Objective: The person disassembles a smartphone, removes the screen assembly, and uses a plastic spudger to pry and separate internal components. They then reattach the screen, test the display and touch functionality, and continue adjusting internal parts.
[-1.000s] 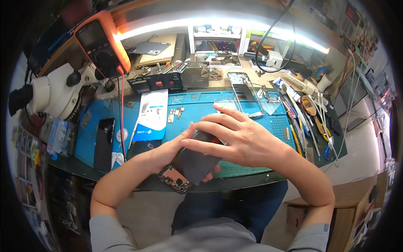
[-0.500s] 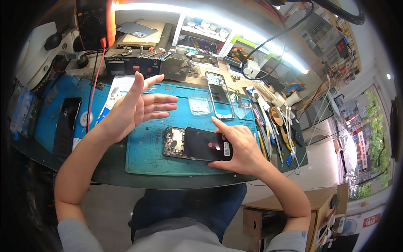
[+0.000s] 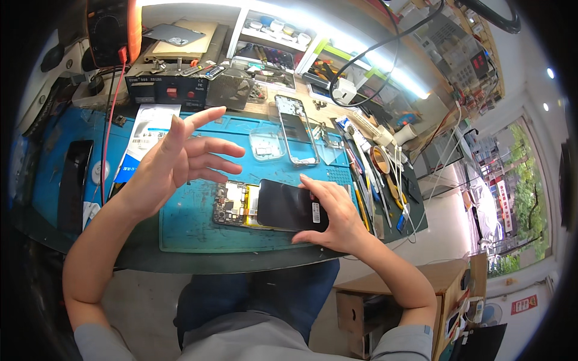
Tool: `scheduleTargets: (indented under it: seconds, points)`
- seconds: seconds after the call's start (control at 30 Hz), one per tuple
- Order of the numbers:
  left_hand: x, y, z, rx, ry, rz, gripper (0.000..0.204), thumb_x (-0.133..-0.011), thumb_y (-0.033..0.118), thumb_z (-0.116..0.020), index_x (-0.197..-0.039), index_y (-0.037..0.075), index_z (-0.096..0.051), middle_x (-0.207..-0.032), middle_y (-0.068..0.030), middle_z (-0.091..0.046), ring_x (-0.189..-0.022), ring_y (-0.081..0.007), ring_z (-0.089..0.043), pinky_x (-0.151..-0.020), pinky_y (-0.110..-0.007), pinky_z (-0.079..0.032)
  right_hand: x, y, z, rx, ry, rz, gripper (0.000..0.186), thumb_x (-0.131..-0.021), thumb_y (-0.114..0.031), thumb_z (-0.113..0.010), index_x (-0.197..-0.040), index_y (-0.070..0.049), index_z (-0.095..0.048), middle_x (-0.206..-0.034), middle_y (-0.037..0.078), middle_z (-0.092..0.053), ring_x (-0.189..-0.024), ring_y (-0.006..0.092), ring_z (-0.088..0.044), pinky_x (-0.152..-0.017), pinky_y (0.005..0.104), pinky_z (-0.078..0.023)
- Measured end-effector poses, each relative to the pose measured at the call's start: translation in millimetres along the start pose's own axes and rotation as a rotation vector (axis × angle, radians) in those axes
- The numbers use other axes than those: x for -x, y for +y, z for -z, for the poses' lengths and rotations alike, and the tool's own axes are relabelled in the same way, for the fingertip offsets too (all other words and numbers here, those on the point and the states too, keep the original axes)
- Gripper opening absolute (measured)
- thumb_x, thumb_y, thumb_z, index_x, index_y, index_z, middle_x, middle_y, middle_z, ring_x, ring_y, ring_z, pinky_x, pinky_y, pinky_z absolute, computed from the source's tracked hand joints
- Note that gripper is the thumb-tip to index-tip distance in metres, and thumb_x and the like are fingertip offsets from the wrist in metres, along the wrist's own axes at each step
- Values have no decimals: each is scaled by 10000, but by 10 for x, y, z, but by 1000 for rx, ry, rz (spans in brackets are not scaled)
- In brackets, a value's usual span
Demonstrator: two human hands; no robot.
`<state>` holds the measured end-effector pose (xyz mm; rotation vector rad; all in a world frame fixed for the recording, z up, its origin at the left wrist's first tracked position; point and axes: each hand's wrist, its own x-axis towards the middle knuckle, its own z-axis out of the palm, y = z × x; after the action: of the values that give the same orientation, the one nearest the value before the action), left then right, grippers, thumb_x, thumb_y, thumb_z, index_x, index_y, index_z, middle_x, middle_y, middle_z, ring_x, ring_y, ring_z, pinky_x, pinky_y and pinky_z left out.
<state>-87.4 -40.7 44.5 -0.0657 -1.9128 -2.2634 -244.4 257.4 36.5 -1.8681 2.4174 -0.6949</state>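
An opened phone body (image 3: pixel 231 203) with bare circuitry lies on the blue mat in front of me, a strip of yellow showing beside its board. Over its right part sits a black phone screen (image 3: pixel 283 201) with a small white label. My right hand (image 3: pixel 337 213) grips the right end of that screen, thumb on the near edge and fingers on the far edge. Raised above the mat to the left of the phone, my left hand (image 3: pixel 171 159) is open, fingers spread and holding nothing.
The blue mat (image 3: pixel 192 237) bears a phone frame (image 3: pixel 299 129) and a clear small box (image 3: pixel 267 144) beyond the phone. Several hand tools (image 3: pixel 376 174) lie at right. Another black phone (image 3: pixel 75 180) rests at left, near a red cable (image 3: pixel 111 126). A multimeter (image 3: pixel 110 33) stands at back left.
The black screen has slid right relative to the phone body, baring more of the yellow strip. My left hand stays raised, its fingers slightly lower. The whole view has shifted a little.
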Motion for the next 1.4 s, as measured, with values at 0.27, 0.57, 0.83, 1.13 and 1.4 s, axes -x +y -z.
scheduleTargets:
  seconds: [0.27, 0.57, 0.83, 1.13, 1.4]
  points:
    - [5, 39, -16, 2, 7, 8, 970, -986, 766, -221, -1596, 12, -213, -1240, -186, -668, -1086, -255, -695, -941, -406, -548, 155, 58, 126, 73, -36, -14, 940, -750, -431, -871, -1492, -31, -456, -1290, 171, -604, -1123, 343, -594, -980, 446, -470]
    - [-3, -115, 28, -86, 110, -191, 625, -1082, 393, -496, -1543, 0, -340, -1096, -109, -679, -920, -163, -689, -871, -320, -549, -141, -70, 231, 119, -3, 63, 535, -819, -306, -825, -1272, -77, -656, -1227, 129, -638, -1107, 341, -617, -949, 440, -493]
    - [34, -170, 34, -857, 224, -604, 662, -911, 15, -666, -1514, -14, -394, -979, -110, -689, -794, -165, -645, -787, -303, -533, -908, -151, -16, 96, -118, 374, 144, -830, -103, -702, -971, -121, -726, -991, 10, -672, -906, 212, -674, -747, 340, -559]
    - [38, -157, 51, -900, 274, -562, 698, -892, -8, -668, -1529, 5, -382, -980, -109, -687, -795, -178, -669, -788, -304, -535, -1083, -38, -144, 56, -230, 445, 199, -811, -95, -700, -999, -146, -740, -1015, -3, -683, -904, 223, -691, -744, 350, -574]
    - [5, -167, 55, -880, 288, -593, 667, -911, 23, -652, -1527, 13, -398, -1000, -102, -695, -820, -155, -664, -816, -295, -531, -1170, -55, -113, 59, -268, 468, 121, -839, -113, -734, -958, -121, -718, -967, 20, -681, -840, 255, -684, -698, 377, -561]
